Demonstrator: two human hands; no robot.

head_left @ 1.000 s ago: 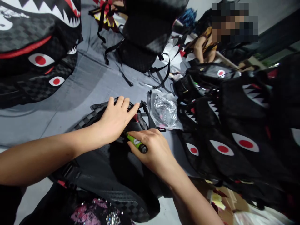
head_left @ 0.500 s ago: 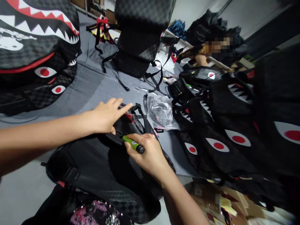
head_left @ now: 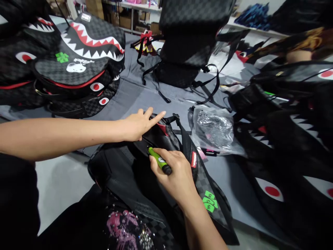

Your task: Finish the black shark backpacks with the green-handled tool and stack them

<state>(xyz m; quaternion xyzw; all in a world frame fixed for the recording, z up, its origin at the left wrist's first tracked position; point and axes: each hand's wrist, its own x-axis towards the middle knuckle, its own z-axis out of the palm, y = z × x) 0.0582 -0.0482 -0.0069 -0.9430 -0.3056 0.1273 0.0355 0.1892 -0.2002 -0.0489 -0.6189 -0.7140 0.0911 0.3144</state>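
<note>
A black checkered backpack (head_left: pixel 117 170) lies across the table edge and my lap, its straps and padding toward me. My left hand (head_left: pixel 137 125) rests on its far part with the fingers spread. In my right hand (head_left: pixel 177 172) is a green marker (head_left: pixel 159 159) with a black end. Its dark tip points at the black fabric just below my left hand; whether it touches cannot be made out. A strap with a red label (head_left: pixel 194 159) and green printed patches (head_left: pixel 209 201) runs beside my right wrist.
Shark-mouth backpacks (head_left: pixel 85 69) are piled at the left. More backpacks with red eyes (head_left: pixel 270 189) crowd the right. A standing backpack (head_left: pixel 186 52) with loose straps is at the back. A clear plastic bag (head_left: pixel 214 128) lies on the grey table cover (head_left: pixel 135 93). A person's arm (head_left: pixel 299 55) shows at far right.
The view has swung left, so everything sits further right and more of the left pile shows. The marker tip has come away from beside my left thumb, slightly toward me.
</note>
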